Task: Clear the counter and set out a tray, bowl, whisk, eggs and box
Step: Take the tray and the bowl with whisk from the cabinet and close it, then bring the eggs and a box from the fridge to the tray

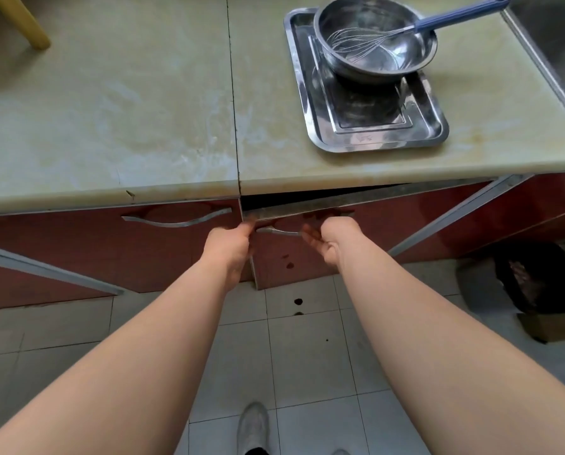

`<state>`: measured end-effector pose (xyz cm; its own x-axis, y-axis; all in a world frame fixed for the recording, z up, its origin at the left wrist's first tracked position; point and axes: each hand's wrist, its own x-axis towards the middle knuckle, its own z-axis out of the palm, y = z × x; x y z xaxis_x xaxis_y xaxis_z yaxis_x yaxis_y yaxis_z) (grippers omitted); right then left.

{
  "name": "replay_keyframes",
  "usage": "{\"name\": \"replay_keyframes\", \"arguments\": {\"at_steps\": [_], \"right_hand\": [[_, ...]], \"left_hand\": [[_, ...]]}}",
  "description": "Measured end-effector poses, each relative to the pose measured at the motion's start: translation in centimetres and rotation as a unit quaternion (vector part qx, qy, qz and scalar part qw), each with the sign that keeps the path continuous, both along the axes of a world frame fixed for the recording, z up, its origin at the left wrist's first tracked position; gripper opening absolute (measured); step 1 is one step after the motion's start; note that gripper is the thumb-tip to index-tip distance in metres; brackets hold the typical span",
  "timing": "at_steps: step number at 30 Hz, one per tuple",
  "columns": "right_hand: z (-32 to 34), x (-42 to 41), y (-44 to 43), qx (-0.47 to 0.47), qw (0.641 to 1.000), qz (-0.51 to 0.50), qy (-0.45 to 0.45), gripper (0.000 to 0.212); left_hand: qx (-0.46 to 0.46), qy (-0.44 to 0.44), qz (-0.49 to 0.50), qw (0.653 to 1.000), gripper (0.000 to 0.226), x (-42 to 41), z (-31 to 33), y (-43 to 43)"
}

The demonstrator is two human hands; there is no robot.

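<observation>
My left hand (230, 246) is down below the front edge of the pale, mottled stone counter (110, 110), its fingers curled onto the top left corner of a glossy red cabinet door (307, 264) that stands slightly ajar, with a dark gap showing above it. My right hand (327, 241) is just beside it with the palm turned inward and the fingers bent at the door's curved silver metal handle (276, 230) (they blur there, so I cannot tell whether they grip it or only hover). On the counter, towards its right end and close to the front edge, lies the rectangular stainless-steel tray (373, 141). The round stainless-steel bowl (340, 65) sits on the tray's far half. The wire whisk with the blue plastic handle (455, 18) rests with its wires inside the bowl and its handle leaning over the bowl's right rim, towards the steel sink (553, 44) set into the counter's right end. The neighbouring red door to the left carries its own curved handle (176, 220). On the grey tiled floor (307, 356), off to the right, stand a black bin (537, 277) and a brown cardboard box (550, 326), touching or nearly so.
</observation>
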<state>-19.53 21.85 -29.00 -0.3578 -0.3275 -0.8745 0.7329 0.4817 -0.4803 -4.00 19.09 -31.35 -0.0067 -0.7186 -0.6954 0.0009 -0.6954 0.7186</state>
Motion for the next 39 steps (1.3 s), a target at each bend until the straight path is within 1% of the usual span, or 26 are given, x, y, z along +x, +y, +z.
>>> {"name": "replay_keyframes", "arguments": {"at_steps": [2,4,5,7,8,10,12,15,17,18,20,22,25,26,27,30,33,35,37,39], "right_hand": [[0.2,0.0,-0.4,-0.002,1.000,0.002,-0.003,0.036],[0.6,0.1,-0.7,-0.004,1.000,0.000,0.000,0.026],[0.6,-0.1,-0.9,-0.005,1.000,0.002,-0.003,0.025],[0.7,-0.2,-1.2,-0.007,1.000,0.008,-0.010,0.035],[0.9,-0.1,-1.1,-0.015,1.000,0.001,-0.017,0.036],[0.5,-0.1,-0.8,-0.040,0.999,0.003,-0.002,0.028],[0.2,-0.1,-0.1,-0.049,0.998,0.014,0.021,0.030],[0.8,-0.4,1.4,-0.038,0.999,0.017,0.019,0.028],[2.1,-0.6,2.5,-0.040,0.999,0.019,0.023,0.027],[2.8,-0.6,2.9,-0.046,0.998,0.018,0.029,0.032],[4.8,-0.8,4.3,-0.060,0.997,0.026,0.040,0.038],[7.2,-1.1,5.7,-0.074,0.996,0.035,0.040,0.038],[10.9,-2.4,7.8,-0.097,0.994,0.004,0.049,0.034],[11.9,-2.6,8.6,-0.107,0.993,-0.004,0.047,0.033],[13.8,-3.5,10.0,-0.123,0.990,-0.017,0.063,0.032],[16.7,-4.7,12.0,-0.145,0.987,-0.030,0.065,0.031],[21.4,-7.6,16.3,-0.176,0.976,-0.065,0.112,0.025],[24.1,-9.5,19.0,-0.180,0.970,-0.084,0.137,0.019],[26.5,-11.4,22.2,-0.178,0.964,-0.106,0.166,0.025],[28.8,-13.5,25.8,-0.181,0.956,-0.126,0.192,0.031]], "left_hand": [[0.002,-0.004,0.002,1.000,0.063,-0.1,0.1,-0.6],[0.005,-0.004,0.013,1.000,0.060,-0.3,0.3,-1.1],[0.005,-0.005,0.017,1.000,0.058,-0.4,0.4,-1.3],[0.009,0.001,0.015,1.000,0.053,-0.4,0.5,-1.4],[0.012,0.005,0.012,1.000,0.049,-0.5,0.5,-1.3],[0.013,0.008,0.000,1.000,0.043,-0.4,0.7,-1.1],[0.007,-0.002,-0.017,1.000,0.036,-0.5,1.1,-0.8],[0.004,-0.019,-0.043,0.999,0.015,-1.0,2.4,-0.1],[0.007,-0.025,-0.064,0.998,0.010,-1.5,3.9,0.6],[0.009,-0.025,-0.073,0.997,0.008,-1.7,4.6,1.0],[0.008,-0.022,-0.088,0.996,0.009,-2.4,6.4,2.1],[0.008,-0.015,-0.101,0.995,0.015,-3.2,8.5,3.0],[0.001,0.003,-0.136,0.991,0.027,-5.0,12.2,4.7],[-0.002,0.012,-0.148,0.989,0.027,-5.5,13.2,5.3],[-0.011,0.023,-0.164,0.986,0.026,-6.8,15.2,6.1],[-0.021,0.046,-0.192,0.980,0.024,-8.6,17.4,7.2],[-0.052,0.071,-0.239,0.967,0.025,-12.1,21.5,10.1],[-0.063,0.089,-0.267,0.958,0.021,-14.2,24.1,12.1],[-0.071,0.111,-0.295,0.946,0.013,-16.6,26.6,14.3],[-0.084,0.134,-0.318,0.935,0.016,-19.0,29.0,17.0]]}}
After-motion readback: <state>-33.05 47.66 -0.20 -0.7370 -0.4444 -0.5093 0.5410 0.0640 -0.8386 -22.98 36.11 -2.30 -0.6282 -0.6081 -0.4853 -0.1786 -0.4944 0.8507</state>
